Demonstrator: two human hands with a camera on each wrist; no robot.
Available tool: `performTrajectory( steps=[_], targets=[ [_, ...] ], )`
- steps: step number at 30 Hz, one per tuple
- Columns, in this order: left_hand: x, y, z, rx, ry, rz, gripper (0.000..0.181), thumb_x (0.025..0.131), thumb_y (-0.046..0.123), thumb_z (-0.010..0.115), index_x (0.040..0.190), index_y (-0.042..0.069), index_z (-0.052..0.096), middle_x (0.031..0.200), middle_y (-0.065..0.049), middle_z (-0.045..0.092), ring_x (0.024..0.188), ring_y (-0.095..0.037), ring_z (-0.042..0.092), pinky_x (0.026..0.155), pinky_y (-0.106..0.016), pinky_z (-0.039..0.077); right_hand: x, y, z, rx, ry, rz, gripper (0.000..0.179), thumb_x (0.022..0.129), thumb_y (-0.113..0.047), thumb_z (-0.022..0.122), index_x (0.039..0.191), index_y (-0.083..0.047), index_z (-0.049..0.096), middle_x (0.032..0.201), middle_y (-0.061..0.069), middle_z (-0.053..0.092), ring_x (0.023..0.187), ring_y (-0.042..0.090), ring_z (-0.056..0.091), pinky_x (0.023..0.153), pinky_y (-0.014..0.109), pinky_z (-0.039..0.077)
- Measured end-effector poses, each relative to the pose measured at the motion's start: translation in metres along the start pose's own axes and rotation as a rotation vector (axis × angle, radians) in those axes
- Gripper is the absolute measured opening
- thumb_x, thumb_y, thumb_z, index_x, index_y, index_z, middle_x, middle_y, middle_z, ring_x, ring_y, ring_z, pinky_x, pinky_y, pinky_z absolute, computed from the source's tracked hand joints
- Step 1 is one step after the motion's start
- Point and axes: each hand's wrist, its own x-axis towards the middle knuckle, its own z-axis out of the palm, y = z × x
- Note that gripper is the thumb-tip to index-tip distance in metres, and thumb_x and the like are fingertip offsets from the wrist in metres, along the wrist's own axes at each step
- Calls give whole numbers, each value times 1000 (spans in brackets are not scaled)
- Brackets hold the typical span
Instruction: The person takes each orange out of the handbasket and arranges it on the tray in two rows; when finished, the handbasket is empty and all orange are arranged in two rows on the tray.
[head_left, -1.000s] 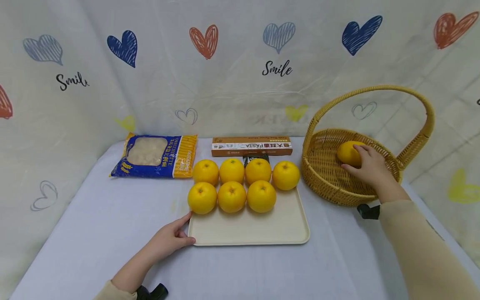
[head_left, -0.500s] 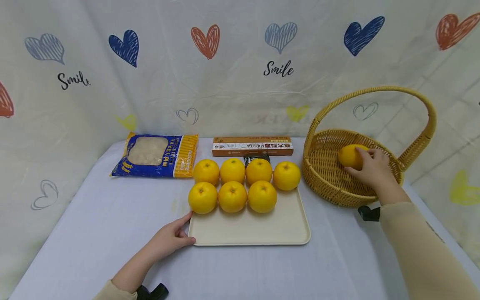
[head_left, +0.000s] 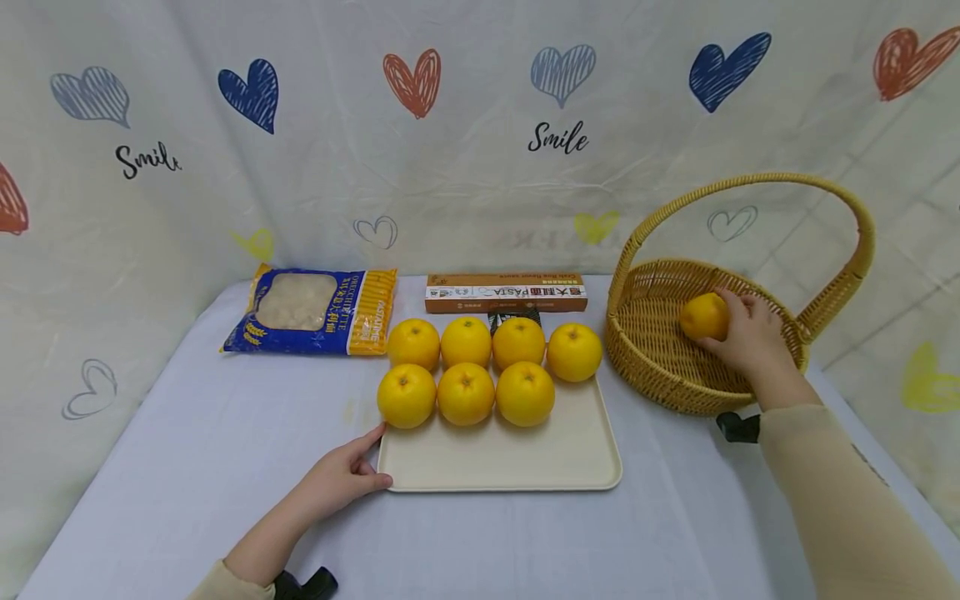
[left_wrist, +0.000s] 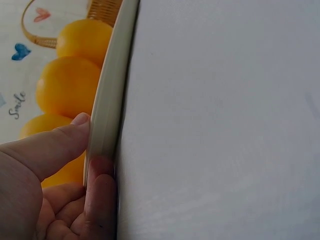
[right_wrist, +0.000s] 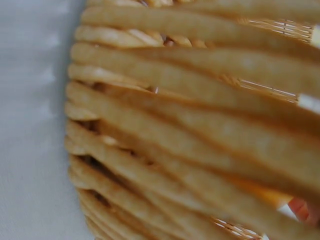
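In the head view, several oranges (head_left: 465,393) sit in two rows on a cream rectangular tray (head_left: 502,462). My left hand (head_left: 341,479) grips the tray at its front left corner; in the left wrist view the thumb (left_wrist: 65,142) meets the rim and a fingertip lies against the outer wall. To the right stands a wicker basket (head_left: 660,375) with a tall arched handle. Reaching inside it, my right hand (head_left: 753,337) holds one more orange (head_left: 703,317) by its right side. The basket's weave fills the right wrist view and hides most of that hand.
Behind the oranges lies a brown and white pasta box (head_left: 506,293), with a small dark packet (head_left: 513,317) in front of it. A blue and yellow pasta bag (head_left: 307,312) lies at the back left. The basket handle (head_left: 750,179) arches behind the right hand.
The orange in the basket has shifted slightly toward me and turned in my right hand. My left hand stays at the tray corner.
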Motion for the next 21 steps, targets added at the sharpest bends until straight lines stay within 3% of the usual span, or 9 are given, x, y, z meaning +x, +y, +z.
performTrajectory(
  steps=[5, 16, 21],
  targets=[
    [0, 1, 0, -7, -1, -6, 85, 70, 36, 75, 141, 14, 34, 63, -1, 52, 56, -13, 41, 52, -24, 34, 0, 1, -1, -9, -35, 14, 85, 85, -33, 61, 147, -21, 4, 135, 37, 5, 114, 60, 12, 77, 68, 28],
    [3, -1, 0, -8, 1, -11, 86, 70, 36, 76, 141, 14, 34, 64, -1, 54, 56, -13, 41, 53, -24, 34, 0, 1, -1, -20, -56, 19, 85, 83, -30, 64, 146, -13, 9, 144, 32, -6, 113, 63, 9, 80, 69, 21],
    [2, -2, 0, -15, -3, -11, 86, 70, 35, 76, 141, 14, 33, 63, -1, 54, 56, -12, 41, 52, -24, 34, 1, 2, 0, -52, -30, -8, 83, 81, -27, 67, 144, -8, 16, 145, 29, 3, 107, 63, 15, 78, 67, 23]
  ],
)
